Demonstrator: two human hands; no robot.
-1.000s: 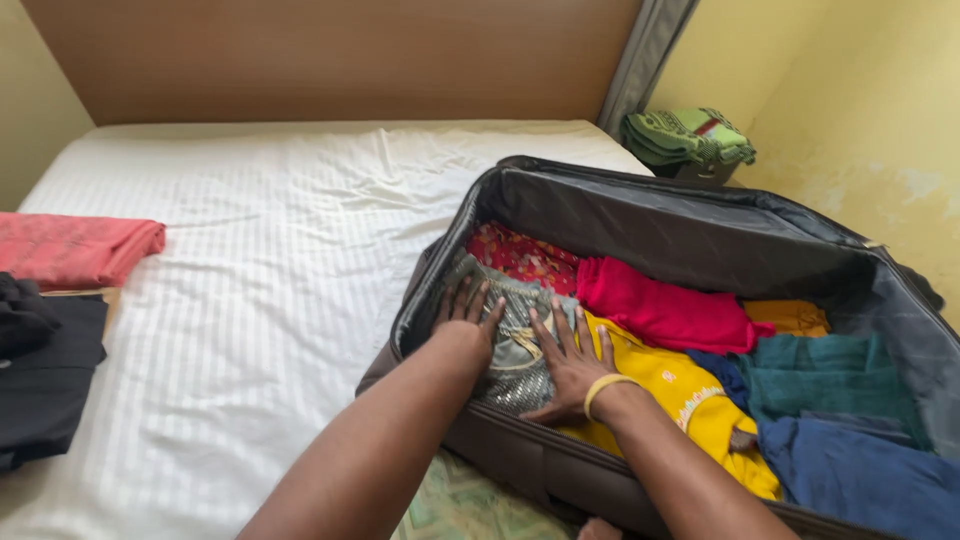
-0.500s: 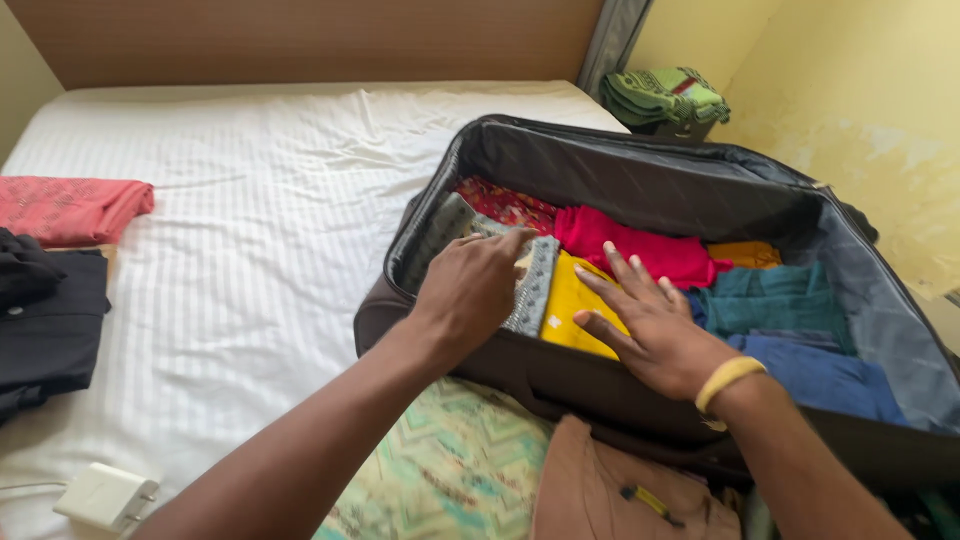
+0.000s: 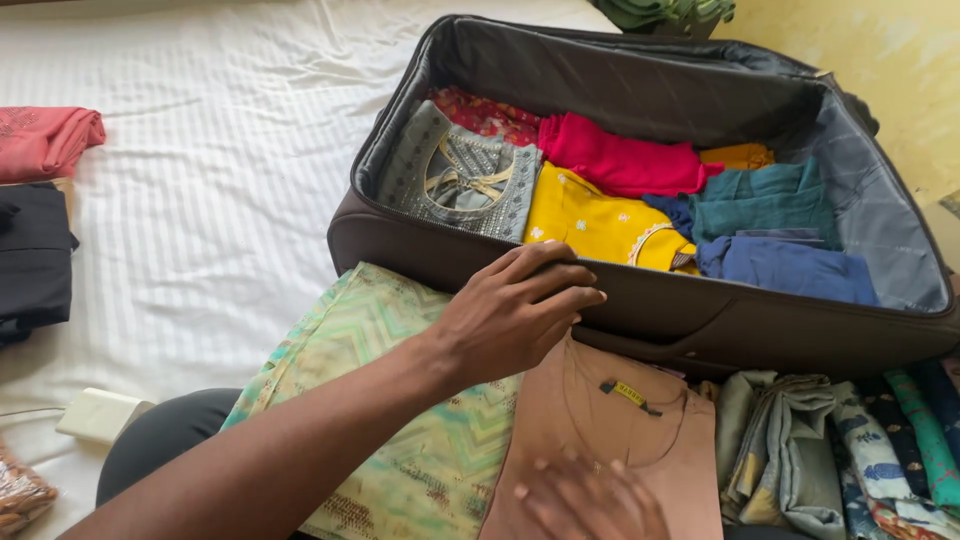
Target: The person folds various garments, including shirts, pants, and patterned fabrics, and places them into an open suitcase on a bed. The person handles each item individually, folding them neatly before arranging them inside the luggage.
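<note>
Left hand (image 3: 515,315) reaches forward, fingers loosely curled; right hand (image 3: 590,497) lies flat.

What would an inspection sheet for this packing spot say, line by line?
Surface: bed with a white striped sheet.
Job's things: open dark suitcase holding folded clothes; a brown top and a green patterned cloth lie in front of it.
Clutter: pink cloth and black clothes at the far left; white box; stack of folded clothes at the lower right.
Hands: left hand open, above the brown top beside the suitcase's front wall; right hand flat on the brown top, blurred.
Cables: a thin cord beside the white box.
Surroundings: yellow wall; green bag behind the suitcase.
</note>
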